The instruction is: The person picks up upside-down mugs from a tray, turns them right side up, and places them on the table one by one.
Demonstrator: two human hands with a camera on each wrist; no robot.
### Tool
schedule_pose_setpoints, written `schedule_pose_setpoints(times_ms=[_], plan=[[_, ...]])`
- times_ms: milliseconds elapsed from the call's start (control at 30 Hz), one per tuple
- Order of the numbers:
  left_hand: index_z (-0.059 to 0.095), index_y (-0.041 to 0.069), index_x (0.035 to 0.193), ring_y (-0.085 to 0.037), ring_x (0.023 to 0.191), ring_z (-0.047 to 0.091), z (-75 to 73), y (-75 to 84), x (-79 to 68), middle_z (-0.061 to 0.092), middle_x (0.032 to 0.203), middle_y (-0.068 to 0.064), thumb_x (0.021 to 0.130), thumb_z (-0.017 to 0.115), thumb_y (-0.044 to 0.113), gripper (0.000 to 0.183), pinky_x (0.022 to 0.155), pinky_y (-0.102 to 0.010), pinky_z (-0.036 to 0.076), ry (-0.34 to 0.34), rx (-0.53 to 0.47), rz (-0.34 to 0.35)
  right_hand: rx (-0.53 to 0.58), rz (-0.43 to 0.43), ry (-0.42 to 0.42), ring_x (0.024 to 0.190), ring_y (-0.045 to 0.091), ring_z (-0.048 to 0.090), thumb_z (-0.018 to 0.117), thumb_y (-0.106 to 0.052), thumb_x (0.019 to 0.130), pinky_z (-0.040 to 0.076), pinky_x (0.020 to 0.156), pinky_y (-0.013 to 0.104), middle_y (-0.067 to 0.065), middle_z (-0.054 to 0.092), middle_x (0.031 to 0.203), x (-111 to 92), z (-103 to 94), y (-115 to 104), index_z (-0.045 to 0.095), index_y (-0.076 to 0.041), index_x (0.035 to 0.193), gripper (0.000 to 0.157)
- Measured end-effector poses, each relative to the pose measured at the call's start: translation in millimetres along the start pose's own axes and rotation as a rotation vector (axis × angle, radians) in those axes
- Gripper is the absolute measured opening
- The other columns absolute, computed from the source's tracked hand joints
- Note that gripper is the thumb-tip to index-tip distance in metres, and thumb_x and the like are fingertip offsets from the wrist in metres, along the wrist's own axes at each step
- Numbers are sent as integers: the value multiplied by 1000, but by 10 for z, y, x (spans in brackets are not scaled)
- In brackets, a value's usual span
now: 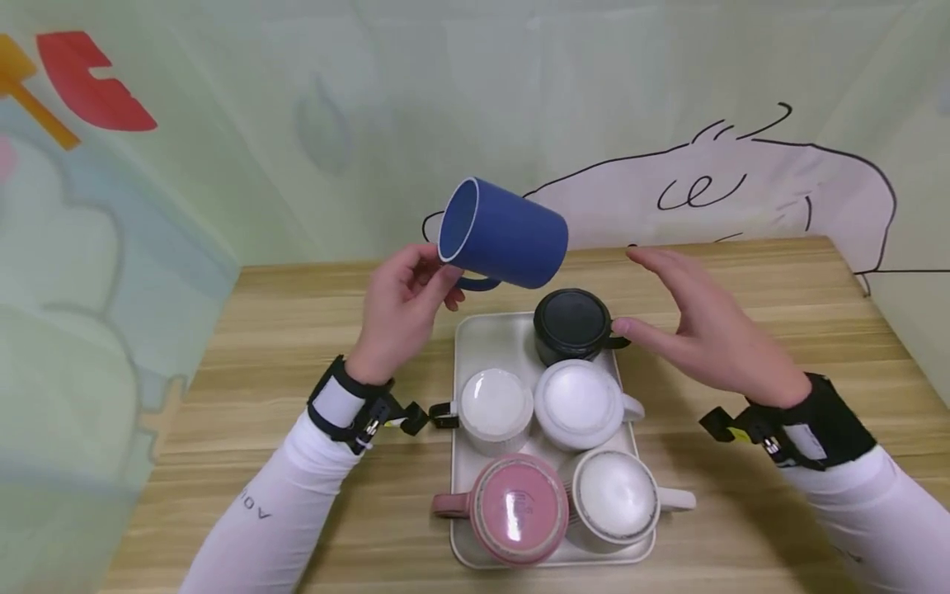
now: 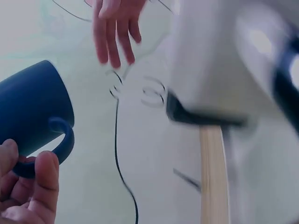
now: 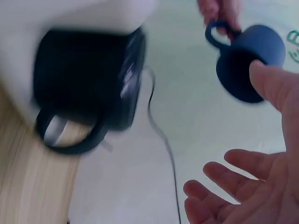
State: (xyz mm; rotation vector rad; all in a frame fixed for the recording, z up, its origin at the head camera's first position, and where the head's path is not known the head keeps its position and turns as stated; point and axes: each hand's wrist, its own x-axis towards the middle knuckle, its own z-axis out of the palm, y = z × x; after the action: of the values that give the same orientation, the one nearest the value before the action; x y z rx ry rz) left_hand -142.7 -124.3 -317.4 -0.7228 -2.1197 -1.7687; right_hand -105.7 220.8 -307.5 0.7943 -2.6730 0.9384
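My left hand (image 1: 404,309) grips a blue mug (image 1: 512,235) by its handle, thumb and fingers around it. The mug is tilted in the air above the tray's far end, its mouth facing left in the head view. My right hand (image 1: 712,338) has its fingers stretched out and holds nothing. In the head view its thumb tip appears near the handle of a black mug (image 1: 572,318); the right wrist view shows the fingers (image 3: 243,182) apart from that mug. The black mug stands upside down at the far end of the white tray (image 1: 478,337).
Also upside down on the tray are a white mug with a black handle (image 1: 496,406), a white mug (image 1: 579,403), a pink mug (image 1: 519,510) and another white mug (image 1: 616,497). The wooden table (image 1: 252,363) ends at a printed backdrop (image 1: 356,124).
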Motion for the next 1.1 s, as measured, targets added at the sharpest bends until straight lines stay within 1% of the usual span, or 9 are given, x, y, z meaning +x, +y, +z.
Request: schedule_pose_setpoints(times_ms=[133,267,433,567,667,800,900,1000,1100], plan=[[59,-10,107,-25,66,63,133,61,28,66,90,-19,97,59,-2,13,62,-36,56,-21,-168,-32,119,-28,35,129,24,48,74,-28,90,43,97,44,5,51,144,146,98,-156,47,-10,148,66],[56,-10,107,-26,68,65,255,119,29,64,95,-19,98,57,-2,12,65,-39,57,-55,-281,-77,274,9,29,116,18,56,71,-25,93,47,88,39,0,60,131,296,224,-318,54,-12,141,53],[53,-11,112,-29,72,66,368,140,30,60,100,-26,100,53,-3,14,68,-41,57,-89,-353,-112,555,89,6,96,23,65,67,-23,96,53,79,34,3,67,111,432,378,-459,61,-10,129,35],[52,-10,117,-26,74,68,404,135,37,59,101,-26,101,52,-1,18,72,-43,57,-103,-376,-133,757,117,7,90,37,62,62,-20,99,52,73,32,12,66,108,471,464,-501,62,-8,127,30],[52,-9,120,-28,77,69,435,127,37,59,102,-24,101,53,1,21,75,-46,57,-125,-395,-141,855,118,28,86,37,59,58,-18,102,49,69,31,19,63,104,474,494,-511,62,-5,125,27],[53,-7,124,-33,85,70,466,120,32,60,107,-25,100,54,0,25,78,-48,56,-170,-422,-139,941,95,102,80,30,60,57,-14,102,50,67,29,21,62,100,481,554,-489,62,2,119,24],[54,-6,127,-37,94,68,470,138,47,61,115,-25,99,55,-1,28,80,-50,56,-219,-429,-133,948,61,171,74,27,61,56,-11,102,51,63,29,20,63,97,465,559,-446,62,4,114,20],[55,-4,132,-40,102,65,424,158,72,60,123,-22,99,57,1,33,81,-48,55,-263,-375,-134,944,18,231,70,26,61,56,-7,101,51,61,29,20,64,95,435,489,-386,63,6,110,17],[52,-1,137,-37,109,63,338,156,85,58,130,-13,98,59,3,39,87,-43,54,-266,-279,-138,917,-6,291,67,24,61,56,-3,100,52,59,28,19,65,93,395,366,-292,64,9,107,16]])
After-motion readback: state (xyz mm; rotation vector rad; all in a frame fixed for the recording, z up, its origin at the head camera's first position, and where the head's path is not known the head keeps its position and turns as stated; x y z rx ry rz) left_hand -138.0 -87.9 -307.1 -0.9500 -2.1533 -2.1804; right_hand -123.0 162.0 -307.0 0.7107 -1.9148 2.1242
